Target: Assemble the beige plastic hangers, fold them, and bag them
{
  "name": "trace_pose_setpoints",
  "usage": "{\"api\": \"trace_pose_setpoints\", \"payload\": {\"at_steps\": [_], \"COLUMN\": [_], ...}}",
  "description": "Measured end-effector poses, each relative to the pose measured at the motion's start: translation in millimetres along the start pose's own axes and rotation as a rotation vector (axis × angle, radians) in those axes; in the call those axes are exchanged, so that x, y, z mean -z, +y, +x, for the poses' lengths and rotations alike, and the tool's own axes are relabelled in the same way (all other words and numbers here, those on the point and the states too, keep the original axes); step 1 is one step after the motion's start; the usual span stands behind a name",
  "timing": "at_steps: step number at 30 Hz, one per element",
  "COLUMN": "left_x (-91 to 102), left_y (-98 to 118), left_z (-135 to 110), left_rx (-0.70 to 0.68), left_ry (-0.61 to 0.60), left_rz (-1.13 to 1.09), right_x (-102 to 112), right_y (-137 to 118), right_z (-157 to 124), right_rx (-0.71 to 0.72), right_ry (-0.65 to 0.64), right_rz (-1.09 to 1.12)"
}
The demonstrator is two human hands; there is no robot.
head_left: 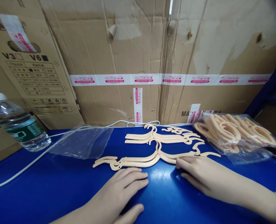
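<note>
Glossy blue worktop (67, 193) before brown cardboard boxes (114, 46). Front beige plastic-looking folding hangers (140, 163) lie just ahead, long axis left-to-right. Right hand (199, 170) nearer, fingertips at hangers' right side, grip unclear; left hand (120, 188) unclenched, bare, beside left side.

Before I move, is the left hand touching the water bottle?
Apart. The head view shows a wide stretch of blue tabletop between the left hand and the water bottle.
</note>
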State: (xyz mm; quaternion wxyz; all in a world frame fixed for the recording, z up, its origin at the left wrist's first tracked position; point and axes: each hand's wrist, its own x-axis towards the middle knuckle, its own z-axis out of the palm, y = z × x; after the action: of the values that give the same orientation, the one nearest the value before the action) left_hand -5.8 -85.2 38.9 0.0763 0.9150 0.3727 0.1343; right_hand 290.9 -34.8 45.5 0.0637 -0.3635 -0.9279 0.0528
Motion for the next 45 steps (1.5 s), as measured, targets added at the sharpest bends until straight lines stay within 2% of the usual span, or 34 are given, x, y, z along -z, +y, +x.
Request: {"api": "trace_pose_setpoints", "payload": {"at_steps": [10,16,30,36,39,40,41,45], "left_x": [-5.4,-14.0,-11.8,-3.3,-14.7,-20.9,-27.4,-45.7], "left_y": [-2.4,-4.9,-3.4,-2.9,-10.4,-14.4,-18.6,-31.9], "left_z": [1.1,-2.5,-2.3,-1.0,-2.4,-2.8,-3.2,-3.4], "left_rx": [-0.033,-0.048,-0.042,-0.059,-0.072,-0.1,-0.139,-0.177], "left_ry": [0.019,0.122,0.076,-0.007,0.041,0.096,0.142,0.164], "left_rz": [0.021,-0.011,0.013,0.041,0.015,-0.006,-0.028,-0.063], "right_x": [0.7,2.0,2.3,4.9,9.0,10.7,12.4,19.7], "right_y": [0.2,-1.3,-1.6,-3.8,1.0,5.1,10.6,43.7], "right_z": [-0.5,0.2,-2.8,-0.5,2.1,3.5,5.4,20.4], "right_rx": [-0.004,-0.009,-0.028,-0.018,-0.04,-0.057,-0.078,-0.148], "right_ry": [-0.002,-0.006,-0.021,-0.013,-0.011,0.005,0.034,0.201], "right_rz": [-0.005,-0.007,-0.01,0.012,0.023,0.026,0.025,-0.023]}}
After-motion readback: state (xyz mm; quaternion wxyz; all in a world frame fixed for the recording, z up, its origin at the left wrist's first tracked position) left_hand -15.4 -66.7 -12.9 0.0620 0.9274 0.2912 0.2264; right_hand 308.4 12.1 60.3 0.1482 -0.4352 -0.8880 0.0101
